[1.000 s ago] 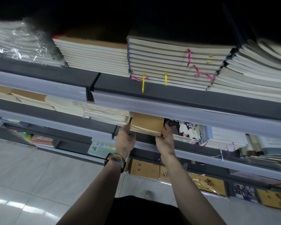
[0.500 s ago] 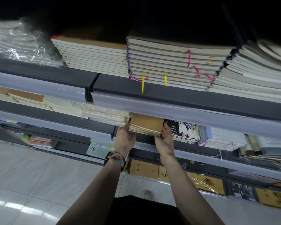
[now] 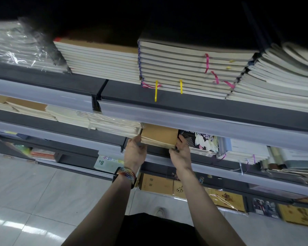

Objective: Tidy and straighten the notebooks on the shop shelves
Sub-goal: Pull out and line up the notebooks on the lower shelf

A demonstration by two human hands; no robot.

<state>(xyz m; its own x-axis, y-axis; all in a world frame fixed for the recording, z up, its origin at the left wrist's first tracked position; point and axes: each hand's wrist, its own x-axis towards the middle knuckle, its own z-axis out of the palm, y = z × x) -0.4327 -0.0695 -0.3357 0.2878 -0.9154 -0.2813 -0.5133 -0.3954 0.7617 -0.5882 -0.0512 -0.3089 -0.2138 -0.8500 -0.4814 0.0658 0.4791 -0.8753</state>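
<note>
The stack of brown notebooks (image 3: pixel 159 136) sits on the middle shelf (image 3: pixel 34 119), just above the centre of the frame, and both hands bracket it from below. The left hand (image 3: pixel 135 151) has its fingers curled against the stack's left edge. The right hand (image 3: pixel 180 153) clasps the right edge, fingers pushed up into the narrow gap beside the floral-covered notebooks (image 3: pixel 200 142). So the stack lies straight ahead of the hands, squeezed between them, with neither hand nearer than the other. Its near end faces the person, and its length seems to run back into the shelf (a guess, since only the front portion shows). The clear rail (image 3: pixel 203 128) of the shelf above cuts off the rear of the stack, so whether it sits square at the back cannot be told. On the left it lies just beside a wrapped pile (image 3: pixel 114 124); touching or not, I cannot say. The right thumb is hard to make out.
</note>
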